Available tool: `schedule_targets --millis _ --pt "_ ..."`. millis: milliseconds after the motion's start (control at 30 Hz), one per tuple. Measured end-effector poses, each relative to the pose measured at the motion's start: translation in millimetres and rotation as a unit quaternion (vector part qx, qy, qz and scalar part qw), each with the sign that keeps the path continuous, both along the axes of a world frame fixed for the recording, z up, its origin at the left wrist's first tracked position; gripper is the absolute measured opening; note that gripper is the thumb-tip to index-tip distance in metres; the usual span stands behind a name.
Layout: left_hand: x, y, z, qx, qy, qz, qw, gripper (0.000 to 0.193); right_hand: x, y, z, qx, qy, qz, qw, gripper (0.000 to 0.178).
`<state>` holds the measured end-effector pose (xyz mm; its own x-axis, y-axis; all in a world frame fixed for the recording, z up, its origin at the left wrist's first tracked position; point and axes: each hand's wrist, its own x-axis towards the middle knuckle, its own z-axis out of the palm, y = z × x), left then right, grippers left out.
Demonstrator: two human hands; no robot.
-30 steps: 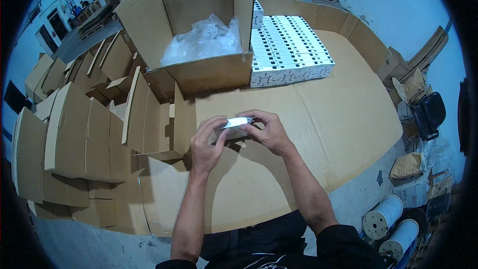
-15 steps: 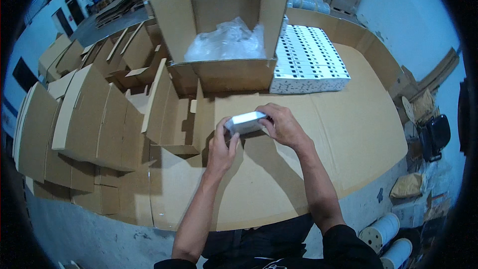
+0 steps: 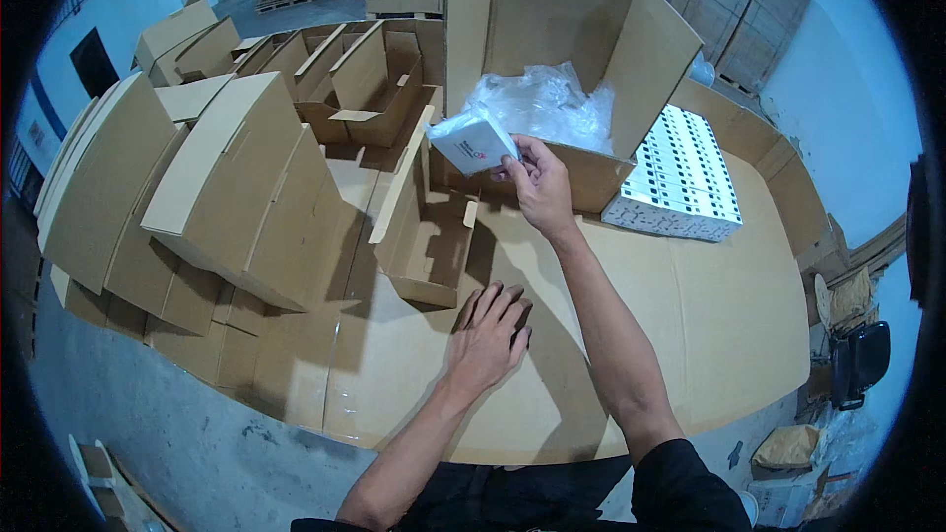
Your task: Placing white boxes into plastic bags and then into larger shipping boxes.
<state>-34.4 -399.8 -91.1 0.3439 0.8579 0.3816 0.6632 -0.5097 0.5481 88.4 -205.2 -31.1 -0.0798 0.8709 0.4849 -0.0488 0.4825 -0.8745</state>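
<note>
My right hand point(image 3: 540, 182) grips a small flat white box point(image 3: 471, 142) by its right edge between thumb and fingers. It holds the box tilted in the air, above the far end of a narrow open cardboard box point(image 3: 426, 292) and in front of the large carton. Lower down, my left hand point(image 3: 490, 340) rests on the cardboard-covered table point(image 3: 641, 335) with its fingers apart and nothing in it. The near end of the narrow box is just beyond its fingertips. Clear crumpled plastic point(image 3: 542, 103) fills the bottom of the large open carton point(image 3: 591, 177).
Right of the large carton stands a block of white boxes point(image 3: 680, 182) with dark square marks. Folded brown cartons point(image 3: 212, 187) are stacked along the left, with more open narrow boxes point(image 3: 379, 89) behind them. A low cardboard wall point(image 3: 788, 172) edges the far right.
My left hand has let go of the white box and come down onto the table. My right hand has carried the box up and away toward the large carton. The view has shifted leftward.
</note>
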Motion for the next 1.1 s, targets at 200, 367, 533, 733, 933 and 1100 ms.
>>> schedule_targets --millis 200,367,533,733,933,1100 --pt "-6 1 0 -0.006 -0.012 0.010 1.000 0.037 -14 0 10 0.005 -0.196 -0.083 0.977 0.023" --pt "-5 2 -2 -0.024 -0.016 0.012 0.999 0.036 -29 3 17 0.123 -0.301 -0.150 0.934 0.022" --pt "-3 0 -1 -0.052 0.005 0.014 0.999 0.038 -46 1 11 0.127 -0.393 -0.183 0.892 0.023" --pt "-5 -1 2 -0.059 0.002 0.010 0.998 0.040 -50 5 1 0.167 -0.383 -0.187 0.889 0.023" --pt "-4 2 0 -0.045 -0.011 0.002 0.999 0.038 -46 10 -6 0.135 -0.429 -0.197 0.871 0.026" --pt "-3 4 0 -0.044 -0.021 0.014 0.999 0.038 -31 -18 18 0.087 -0.436 -0.180 0.877 0.026"
